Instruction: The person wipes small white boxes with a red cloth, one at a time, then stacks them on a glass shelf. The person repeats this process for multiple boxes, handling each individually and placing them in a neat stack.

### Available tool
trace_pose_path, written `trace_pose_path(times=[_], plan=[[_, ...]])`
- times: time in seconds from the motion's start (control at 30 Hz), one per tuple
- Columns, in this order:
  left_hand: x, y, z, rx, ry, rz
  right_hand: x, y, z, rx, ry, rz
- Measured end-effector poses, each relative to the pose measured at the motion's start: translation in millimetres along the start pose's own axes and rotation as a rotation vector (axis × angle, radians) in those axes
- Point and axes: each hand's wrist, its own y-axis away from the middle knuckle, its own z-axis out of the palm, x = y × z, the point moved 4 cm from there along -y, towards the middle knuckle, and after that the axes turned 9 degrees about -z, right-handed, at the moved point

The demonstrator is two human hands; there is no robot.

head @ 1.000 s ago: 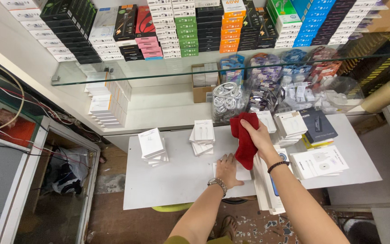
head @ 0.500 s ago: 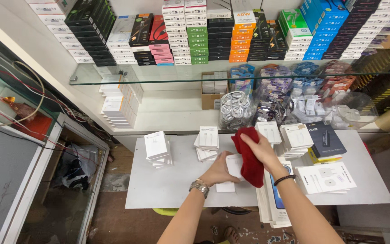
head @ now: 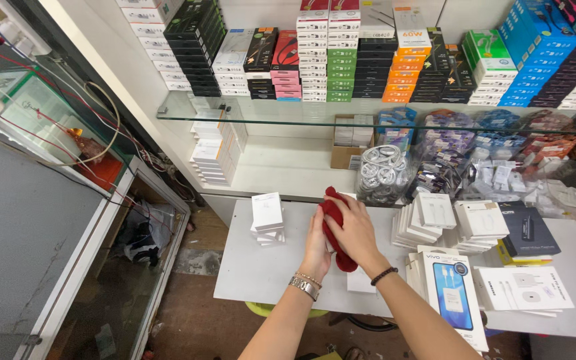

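- The red cloth (head: 333, 227) sits over the middle of the white tabletop (head: 248, 273), pressed between both hands, a little nearer than the bundle of coiled white cables (head: 381, 175).
- The right hand (head: 353, 230) lies on top of the cloth with fingers curled and clamped on it; this grip bunches the cloth into a pad.
- The left hand (head: 317, 250) closes against the cloth's left side, fingers together. It appears to steady something beneath, probably a small white box; that item is mostly hidden, so I cannot tell what it is.
- The cloth's long axis runs from far to near, tilting slightly right at its near end. Its far tip points toward the shelf; its near end hangs below the right palm.
- A stack of white boxes (head: 267, 219) stands just left of the hands, apart from them.
- Flat white packages (head: 435, 217) are stacked to the right, within reach, probably sorted by kind.
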Motion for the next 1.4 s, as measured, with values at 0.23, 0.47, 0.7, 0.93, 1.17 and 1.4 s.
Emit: trace_pose_path(times=[0.23, 0.47, 0.7, 0.93, 1.17, 1.4], plan=[[23.2, 33.0, -0.4, -0.182, -0.008, 0.204, 63.7, -26.5, -26.1, 0.194, -0.223, 0.311], [69.6, 43.7, 9.2, 0.035, -0.934, 0.733, 24.3, -27.5, -11.6, 0.118, -0.467, 0.025], [85.3, 89.8, 42.5, -0.121, -0.903, 1.041, 56.7, -27.2, -1.6, 0.242, -0.824, 0.471], [79.6, 69.6, 27.0, 0.149, -0.907, 0.224, 41.8, -33.6, -3.2, 0.124, -0.709, 0.181], [89.7, 58.6, 36.2, 0.105, -0.923, 0.879, 51.1, -19.3, 16.8, -0.037, -1.672, 0.805], [91.6, 55.1, 15.1, 0.29, -0.921, 0.86, 45.7, 1.0, 26.0, -0.175, -1.528, 0.876]])
